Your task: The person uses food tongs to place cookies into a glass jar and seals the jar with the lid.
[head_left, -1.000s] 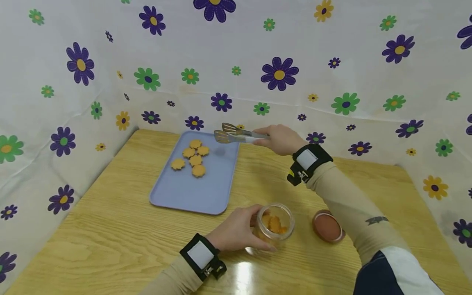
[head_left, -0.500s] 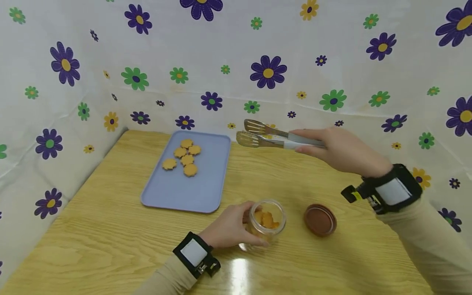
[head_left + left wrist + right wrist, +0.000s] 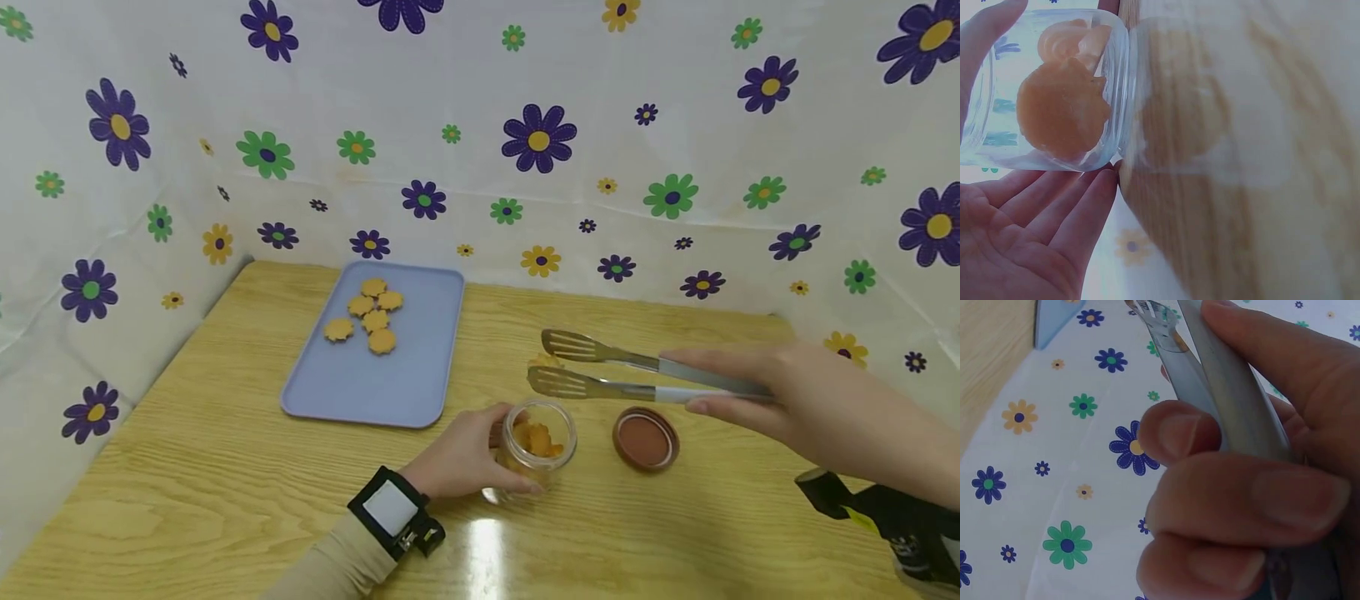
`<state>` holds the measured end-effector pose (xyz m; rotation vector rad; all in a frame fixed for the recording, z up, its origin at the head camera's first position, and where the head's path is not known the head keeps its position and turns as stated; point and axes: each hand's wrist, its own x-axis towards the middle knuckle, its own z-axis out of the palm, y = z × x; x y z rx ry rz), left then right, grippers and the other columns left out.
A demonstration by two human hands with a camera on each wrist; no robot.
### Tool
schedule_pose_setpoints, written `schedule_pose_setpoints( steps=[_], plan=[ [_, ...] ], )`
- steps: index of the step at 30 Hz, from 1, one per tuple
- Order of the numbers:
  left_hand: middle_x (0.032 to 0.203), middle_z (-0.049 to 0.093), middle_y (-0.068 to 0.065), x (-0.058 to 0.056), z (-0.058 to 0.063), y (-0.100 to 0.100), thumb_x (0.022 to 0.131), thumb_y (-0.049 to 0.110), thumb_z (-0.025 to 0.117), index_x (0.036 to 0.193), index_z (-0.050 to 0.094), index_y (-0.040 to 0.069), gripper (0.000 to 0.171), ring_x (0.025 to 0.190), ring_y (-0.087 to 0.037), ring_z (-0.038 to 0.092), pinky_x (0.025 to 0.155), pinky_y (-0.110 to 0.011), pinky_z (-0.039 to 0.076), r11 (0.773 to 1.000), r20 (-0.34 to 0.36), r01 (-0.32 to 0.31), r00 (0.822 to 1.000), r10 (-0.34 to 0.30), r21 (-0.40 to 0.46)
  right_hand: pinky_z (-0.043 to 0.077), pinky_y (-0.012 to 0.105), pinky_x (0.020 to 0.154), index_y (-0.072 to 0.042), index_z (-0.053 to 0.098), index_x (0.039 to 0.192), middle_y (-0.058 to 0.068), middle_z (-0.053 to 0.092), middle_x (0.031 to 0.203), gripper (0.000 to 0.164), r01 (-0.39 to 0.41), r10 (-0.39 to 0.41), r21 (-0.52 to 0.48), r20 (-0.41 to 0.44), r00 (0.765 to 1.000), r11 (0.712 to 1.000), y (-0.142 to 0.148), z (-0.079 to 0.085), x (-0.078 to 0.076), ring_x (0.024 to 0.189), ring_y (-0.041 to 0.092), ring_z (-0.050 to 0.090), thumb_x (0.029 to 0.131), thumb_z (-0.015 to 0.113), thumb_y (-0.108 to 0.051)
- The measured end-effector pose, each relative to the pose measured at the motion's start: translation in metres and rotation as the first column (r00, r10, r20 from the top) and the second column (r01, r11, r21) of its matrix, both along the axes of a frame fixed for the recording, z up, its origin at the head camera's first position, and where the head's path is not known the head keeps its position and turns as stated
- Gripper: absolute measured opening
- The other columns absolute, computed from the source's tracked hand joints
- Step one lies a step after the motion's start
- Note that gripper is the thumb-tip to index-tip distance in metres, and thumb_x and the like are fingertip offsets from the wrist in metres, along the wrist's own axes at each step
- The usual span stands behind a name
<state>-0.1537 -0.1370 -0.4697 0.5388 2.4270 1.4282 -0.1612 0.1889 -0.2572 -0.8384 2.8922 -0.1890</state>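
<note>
My left hand [image 3: 461, 458] grips a clear glass jar [image 3: 542, 462] from its left side, thumb in front. Several orange-yellow, scalloped cookies [image 3: 1063, 109] lie inside the upright jar, whose mouth is uncovered. My right hand [image 3: 840, 408] holds metal tongs [image 3: 637, 375] with grey grips, pinched between thumb and fingers. Their slotted tips hang just above and behind the jar's mouth. Between the tips shows a yellow scalloped edge [image 3: 546, 361] that looks like a cookie, mostly hidden by the tongs. In the right wrist view, curled fingers [image 3: 1235, 494] wrap the tong handles.
Left of the jar lies a blue tray [image 3: 360, 392] bearing several scalloped cookies [image 3: 376, 320]. A round brown lid [image 3: 646, 439] rests on the wooden table [image 3: 187, 467] to the right of the jar. A flower-printed cloth [image 3: 450, 75] walls the back and sides.
My right hand has drawn the tongs from above the tray's far right corner, right and then down toward the jar. The left hand keeps its grip; the head view has shifted slightly.
</note>
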Motion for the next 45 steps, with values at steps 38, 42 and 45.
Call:
schedule_pose_setpoints(
  steps=[38, 42, 45],
  plan=[
    [0.134, 0.062, 0.003, 0.000, -0.002, -0.001, 0.064, 0.057, 0.090, 0.142, 0.050, 0.017, 0.096, 0.122, -0.010, 0.061, 0.102, -0.026, 0.049, 1.000, -0.003, -0.006, 1.000, 0.006, -0.003, 0.037, 0.022, 0.048, -0.033, 0.055, 0.143, -0.019, 0.059, 0.070, 0.060, -0.039, 0.045, -0.027, 0.280, 0.959, 0.999, -0.004, -0.039, 0.003, 0.056, 0.000, 0.047, 0.093, 0.051, -0.066],
    [0.132, 0.063, 0.004, 0.000, 0.000, -0.001, 0.064, 0.056, 0.090, 0.142, 0.050, 0.016, 0.096, 0.121, -0.009, 0.061, 0.102, -0.025, 0.049, 1.000, -0.004, -0.004, 1.000, 0.004, -0.002, 0.038, 0.021, 0.048, -0.032, 0.055, 0.143, -0.019, 0.057, 0.068, 0.060, -0.031, 0.041, -0.036, 0.291, 0.956, 0.999, -0.003, -0.038, 0.001, 0.055, 0.000, 0.046, 0.093, 0.052, -0.066],
    [0.129, 0.064, 0.006, 0.000, 0.002, -0.001, 0.064, 0.056, 0.090, 0.141, 0.051, 0.018, 0.094, 0.120, -0.008, 0.062, 0.101, -0.025, 0.050, 1.000, -0.003, 0.000, 1.000, 0.000, -0.006, 0.037, 0.021, 0.048, -0.031, 0.055, 0.143, -0.019, 0.060, 0.074, 0.056, -0.044, 0.065, -0.081, 0.281, 0.958, 0.996, -0.005, -0.036, -0.003, 0.055, 0.000, 0.044, 0.095, 0.055, -0.060]
  ],
)
